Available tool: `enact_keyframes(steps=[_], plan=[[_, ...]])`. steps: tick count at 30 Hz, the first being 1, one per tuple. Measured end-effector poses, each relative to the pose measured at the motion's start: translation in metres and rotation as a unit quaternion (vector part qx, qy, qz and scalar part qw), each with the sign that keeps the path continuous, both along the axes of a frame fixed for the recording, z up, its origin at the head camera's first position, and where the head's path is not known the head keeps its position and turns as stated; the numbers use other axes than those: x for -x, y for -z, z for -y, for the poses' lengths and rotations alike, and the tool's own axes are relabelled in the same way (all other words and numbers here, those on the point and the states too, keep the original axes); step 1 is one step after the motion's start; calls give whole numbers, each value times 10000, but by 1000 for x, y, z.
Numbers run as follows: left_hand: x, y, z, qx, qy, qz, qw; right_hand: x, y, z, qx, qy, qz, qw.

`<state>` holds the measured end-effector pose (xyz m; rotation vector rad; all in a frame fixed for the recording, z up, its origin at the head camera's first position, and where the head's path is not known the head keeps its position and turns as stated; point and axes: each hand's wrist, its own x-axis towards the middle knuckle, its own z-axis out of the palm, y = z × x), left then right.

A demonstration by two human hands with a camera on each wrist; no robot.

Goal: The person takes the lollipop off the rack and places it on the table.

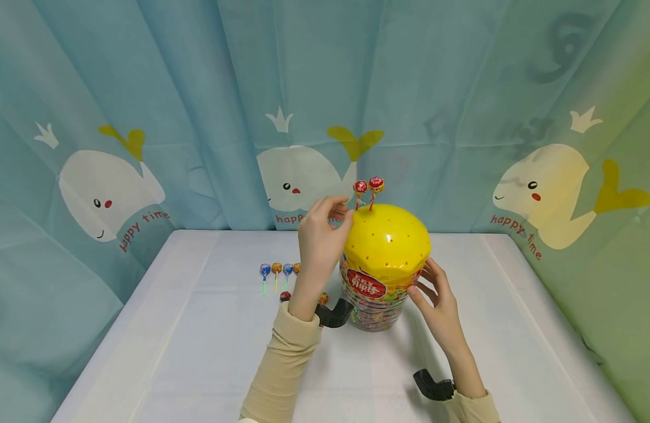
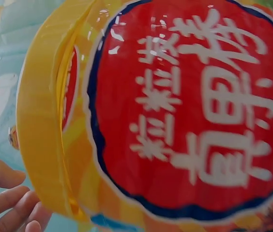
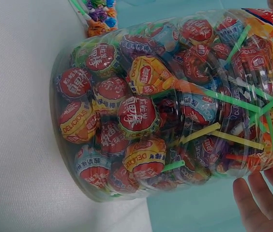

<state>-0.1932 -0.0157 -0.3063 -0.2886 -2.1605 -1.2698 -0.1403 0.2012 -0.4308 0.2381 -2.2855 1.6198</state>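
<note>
A clear jar [image 1: 374, 311] full of wrapped lollipops [image 3: 139, 113] stands on the table with a domed yellow lid [image 1: 390, 235] dotted with small holes. Two lollipops [image 1: 376, 184] with red and yellow wrappers stick up from holes at the lid's back left. My left hand [image 1: 323, 232] is at the lid's left edge, thumb and fingers bent beside these sticks with no lollipop between them. At the jar's right side, just below the lid, my right hand [image 1: 437, 302] rests its fairly straight, spread fingers [image 3: 248, 200] against the wall.
Left of the jar, a row of lollipops [image 1: 276, 268] lies on the white table [image 1: 214, 329], with several more nearer, partly hidden by my left forearm. A blue-green curtain [image 1: 303, 70] with whale prints hangs behind the table and along its sides.
</note>
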Motion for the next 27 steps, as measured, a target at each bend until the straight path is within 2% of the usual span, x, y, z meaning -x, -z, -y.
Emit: enact_keyframes(steps=[6,13,20,27], plan=[[5,-9,-10,53,97,-218,9997,0,0,0,-19,5,33,10000],[11,-14,-21,-33,278,-327,9991,0,-1,0,-47,14,89,9999],[14,-14,-26,-180,375,-248,9988,0,-1,0,-72,5,70,9999],[17,-13,-31,-94,317,-129,9994,0,-1,0,-86,16,36,10000]])
